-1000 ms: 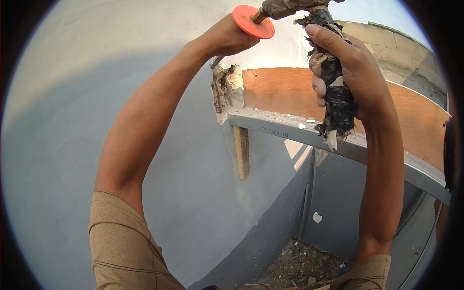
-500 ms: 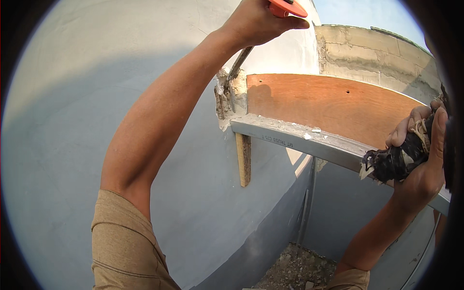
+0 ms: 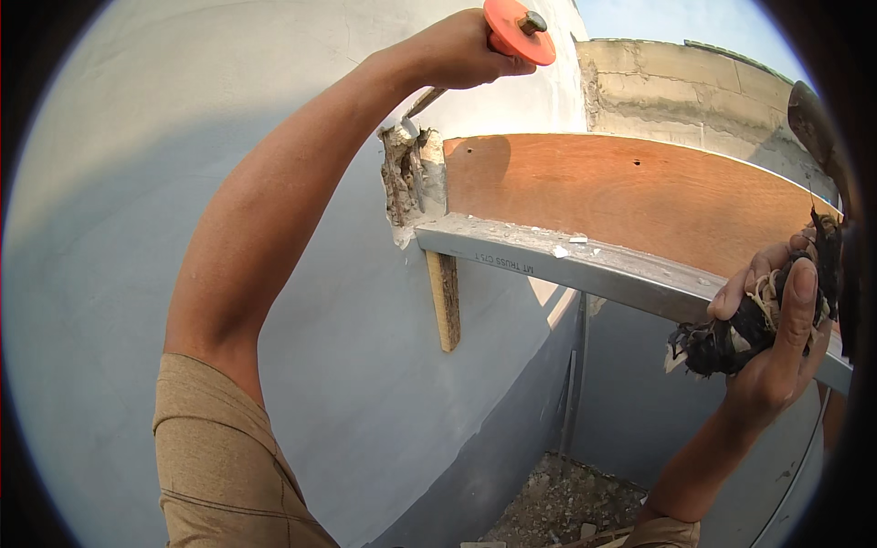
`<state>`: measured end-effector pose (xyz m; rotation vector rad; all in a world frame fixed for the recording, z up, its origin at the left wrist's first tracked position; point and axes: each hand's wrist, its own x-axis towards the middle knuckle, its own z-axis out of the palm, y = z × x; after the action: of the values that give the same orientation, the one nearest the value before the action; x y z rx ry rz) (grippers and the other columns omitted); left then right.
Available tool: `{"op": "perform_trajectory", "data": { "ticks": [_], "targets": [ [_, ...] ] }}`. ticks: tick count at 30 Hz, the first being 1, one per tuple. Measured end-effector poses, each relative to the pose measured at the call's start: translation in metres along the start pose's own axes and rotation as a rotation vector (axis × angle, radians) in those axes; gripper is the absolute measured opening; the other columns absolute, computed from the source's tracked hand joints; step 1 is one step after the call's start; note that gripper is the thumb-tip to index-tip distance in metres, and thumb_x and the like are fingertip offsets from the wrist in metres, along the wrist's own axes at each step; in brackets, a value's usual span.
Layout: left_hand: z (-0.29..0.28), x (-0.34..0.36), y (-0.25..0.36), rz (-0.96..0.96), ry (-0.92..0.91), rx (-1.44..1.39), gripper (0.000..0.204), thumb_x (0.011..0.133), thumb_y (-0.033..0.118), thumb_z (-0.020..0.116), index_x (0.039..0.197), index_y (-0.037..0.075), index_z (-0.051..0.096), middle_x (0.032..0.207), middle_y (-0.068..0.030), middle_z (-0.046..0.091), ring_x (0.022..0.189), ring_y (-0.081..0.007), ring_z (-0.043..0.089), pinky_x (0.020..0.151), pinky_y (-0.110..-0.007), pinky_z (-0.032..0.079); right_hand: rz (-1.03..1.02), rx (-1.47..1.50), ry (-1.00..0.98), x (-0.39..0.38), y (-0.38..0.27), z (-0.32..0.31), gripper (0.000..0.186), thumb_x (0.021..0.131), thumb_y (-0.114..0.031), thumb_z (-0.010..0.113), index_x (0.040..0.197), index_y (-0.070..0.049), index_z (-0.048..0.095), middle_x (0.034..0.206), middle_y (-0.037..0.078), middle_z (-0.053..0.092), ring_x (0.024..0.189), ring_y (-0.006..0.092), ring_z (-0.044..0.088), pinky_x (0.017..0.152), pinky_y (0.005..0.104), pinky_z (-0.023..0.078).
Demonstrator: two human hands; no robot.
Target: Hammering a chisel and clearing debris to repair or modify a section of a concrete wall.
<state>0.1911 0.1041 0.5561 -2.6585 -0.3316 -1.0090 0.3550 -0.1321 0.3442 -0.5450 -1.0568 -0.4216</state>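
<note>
My left hand (image 3: 466, 53) is raised at the top, closed around a chisel with a round orange-red hand guard (image 3: 519, 35); the steel striking end pokes out of the guard. Down to the left slants the chisel's shaft (image 3: 425, 101), reaching a broken-out hole (image 3: 406, 178) in the plastered wall. At the right, my right hand (image 3: 776, 333) grips a hammer by its thick handle (image 3: 722, 342), wrapped in ragged black strips and cord. The dark hammer head (image 3: 816, 128) stands at the right rim, partly lost in the black border.
A silver metal channel (image 3: 585, 274) runs rightward from the hole, with white plaster crumbs on it. Behind it stands a reddish-brown wooden board (image 3: 621, 187). A wood strip (image 3: 445, 306) hangs below the channel's end. Rubble (image 3: 566, 502) lies far below; a block wall (image 3: 676, 87) rises behind.
The view has shifted slightly. My left hand and the chisel guard now appear further left and lower, with the striking end in sight. The hammer head has come further into view at the right.
</note>
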Motion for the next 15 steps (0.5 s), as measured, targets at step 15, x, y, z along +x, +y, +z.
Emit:
{"op": "perform_trajectory", "data": {
  "ticks": [15],
  "targets": [
    [0.014, -0.014, 0.007, 0.215, 0.087, 0.235, 0.023, 0.087, 0.028, 0.064, 0.096, 0.007, 0.063, 0.084, -0.013, 0.068, 0.08, -0.0311, 0.064, 0.072, -0.04, 0.051, 0.055, 0.223, -0.064, 0.031, -0.007, -0.001, 0.035, 0.102, -0.024, 0.041, 0.118, 0.007, 0.047, 0.079, 0.01, 0.047, 0.052, 0.0134, 0.052, 0.048, 0.0243, 0.048]
  ]
}}
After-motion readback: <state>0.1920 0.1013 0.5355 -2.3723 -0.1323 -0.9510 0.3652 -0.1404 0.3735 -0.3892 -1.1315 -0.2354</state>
